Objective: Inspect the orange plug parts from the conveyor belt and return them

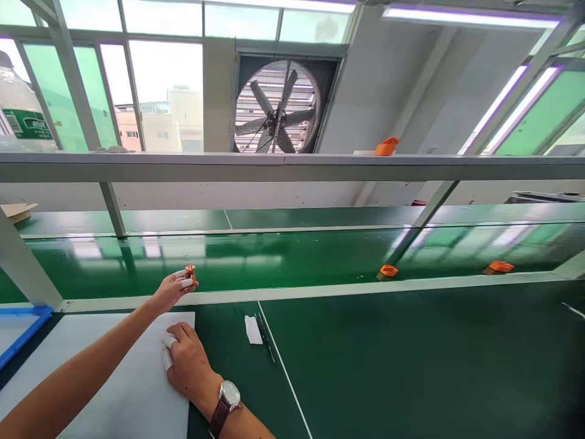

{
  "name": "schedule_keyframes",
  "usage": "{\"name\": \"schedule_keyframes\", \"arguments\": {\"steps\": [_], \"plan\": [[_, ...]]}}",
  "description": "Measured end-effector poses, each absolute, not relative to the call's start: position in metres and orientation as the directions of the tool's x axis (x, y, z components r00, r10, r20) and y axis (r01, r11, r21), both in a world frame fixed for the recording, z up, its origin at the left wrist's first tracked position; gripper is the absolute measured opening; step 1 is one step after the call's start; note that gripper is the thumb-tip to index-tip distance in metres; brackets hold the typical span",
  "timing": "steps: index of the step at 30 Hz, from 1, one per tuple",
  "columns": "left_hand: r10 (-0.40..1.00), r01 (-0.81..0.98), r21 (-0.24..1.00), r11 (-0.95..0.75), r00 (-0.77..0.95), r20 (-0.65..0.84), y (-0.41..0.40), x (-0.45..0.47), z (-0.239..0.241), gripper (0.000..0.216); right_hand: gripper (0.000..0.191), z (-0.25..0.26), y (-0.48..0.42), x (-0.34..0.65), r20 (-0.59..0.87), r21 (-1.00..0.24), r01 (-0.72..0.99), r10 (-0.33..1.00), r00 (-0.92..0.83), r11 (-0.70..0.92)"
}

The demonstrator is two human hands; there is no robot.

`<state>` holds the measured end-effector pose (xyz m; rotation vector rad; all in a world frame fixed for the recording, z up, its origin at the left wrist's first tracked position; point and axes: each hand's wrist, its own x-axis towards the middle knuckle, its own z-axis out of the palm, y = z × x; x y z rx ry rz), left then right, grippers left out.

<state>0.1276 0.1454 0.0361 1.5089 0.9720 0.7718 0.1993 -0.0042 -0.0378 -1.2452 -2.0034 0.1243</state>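
My left hand [170, 294] is stretched forward above the edge of the workbench. Its fingertips, some in white finger cots, pinch a small orange part [190, 274] with darker bits in it; its exact kind is too small to make out. My right hand [189, 361] rests nearer to me at the right edge of a white sheet [114, 390]. Its fingers curl inward, with white cots on some of them, and whatever they may hold is hidden. A watch [230, 393] with a dark strap is on the right wrist.
A pen [265, 335] and a white paper scrap [253, 330] lie right of the sheet. A blue-framed tray [27, 329] stands at left. Orange pieces [389, 271] sit along the pale ledge. A grey crossbar [292, 167] spans the bench, with a fan [276, 116] beyond.
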Motion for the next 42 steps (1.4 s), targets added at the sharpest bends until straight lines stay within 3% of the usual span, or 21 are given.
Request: {"name": "schedule_keyframes", "arguments": {"steps": [4, 7, 9, 13, 19, 24, 29, 35, 42], "plan": [[0.853, -0.009, 0.999, 0.041, 0.521, -0.03, 0.1, 0.075, 0.054, 0.041, 0.034, -0.031, -0.001, 0.203, 0.638, -0.642, 0.562, 0.77, 0.014, 0.522], [0.832, -0.068, 0.993, 0.096, 0.553, -0.042, 0.063, 0.038, 0.06, 0.035, 0.036, -0.022, 0.001, 0.207, 0.596, -0.743, 0.46, 0.793, 0.125, 0.486], [0.814, -0.008, 0.997, 0.077, 0.578, -0.058, 0.042, 0.021, 0.061, 0.03, 0.038, -0.015, -0.001, 0.207, 0.542, -0.812, 0.329, 0.832, 0.119, 0.482], [0.804, 0.148, 0.989, -0.027, 0.591, -0.066, 0.016, 0.004, 0.053, 0.025, 0.038, -0.003, -0.008, 0.205, 0.598, -0.75, 0.266, 0.793, -0.12, 0.605], [0.789, 0.172, 0.982, -0.077, 0.612, -0.045, 0.007, -0.003, 0.034, 0.026, 0.04, 0.001, -0.011, 0.208, 0.599, -0.662, 0.298, 0.724, -0.341, 0.688], [0.851, 0.171, 0.982, -0.081, 0.525, -0.021, 0.005, -0.004, 0.019, 0.029, 0.038, -0.004, -0.015, 0.201, 0.609, -0.692, 0.289, 0.75, -0.256, 0.661], [0.898, 0.071, 0.997, 0.042, 0.436, -0.069, 0.003, -0.003, 0.009, 0.026, 0.028, -0.01, -0.024, 0.19, 0.578, -0.747, 0.283, 0.798, -0.169, 0.601], [0.848, -0.089, 0.975, 0.203, 0.513, -0.13, 0.006, -0.004, 0.017, 0.037, 0.023, -0.015, -0.021, 0.197, 0.462, -0.844, 0.278, 0.885, -0.056, 0.459], [0.813, -0.125, 0.962, 0.244, 0.567, -0.133, 0.008, -0.002, 0.018, 0.032, 0.028, -0.016, -0.024, 0.191, 0.412, -0.891, 0.165, 0.906, -0.098, 0.423]]}}
